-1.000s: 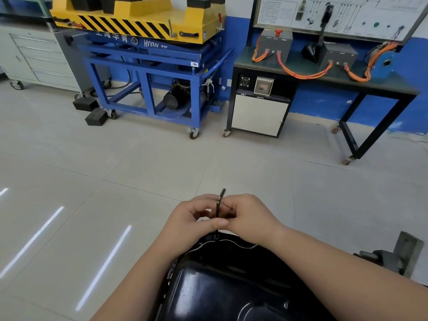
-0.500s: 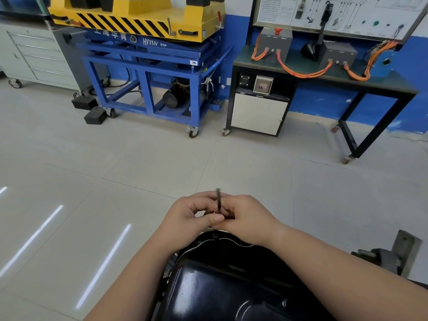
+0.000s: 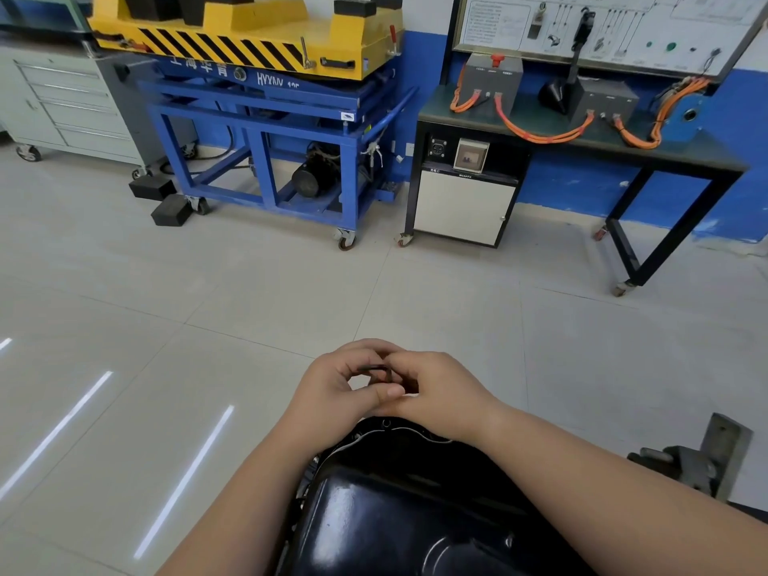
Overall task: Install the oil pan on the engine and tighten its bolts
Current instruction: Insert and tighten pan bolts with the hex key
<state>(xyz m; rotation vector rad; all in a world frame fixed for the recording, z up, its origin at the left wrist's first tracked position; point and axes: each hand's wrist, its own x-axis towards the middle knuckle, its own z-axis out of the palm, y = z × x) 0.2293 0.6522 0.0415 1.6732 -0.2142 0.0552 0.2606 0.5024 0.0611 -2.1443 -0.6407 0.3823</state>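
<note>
A glossy black oil pan [image 3: 399,505] sits upside down on the engine at the bottom middle, between my forearms. At its far rim a bolt hole [image 3: 386,424] shows just below my hands. My left hand [image 3: 336,392] and my right hand [image 3: 440,392] meet above that rim and together hold a small dark L-shaped hex key [image 3: 376,371]. Its short arm lies level between my fingers, and its lower end is hidden behind my left thumb. Whichever bolt it sits in is hidden.
A grey metal engine-stand bracket [image 3: 702,463] juts up at the right. Across the tiled floor [image 3: 249,305] stand a blue wheeled lift frame [image 3: 266,151] with a yellow top, a black bench [image 3: 582,143] with orange cables, and a grey drawer cabinet [image 3: 62,106].
The hex key's free arm stood upright above my fingers; now it lies level between them, turned down toward the left. Both hands stay at the pan's far rim.
</note>
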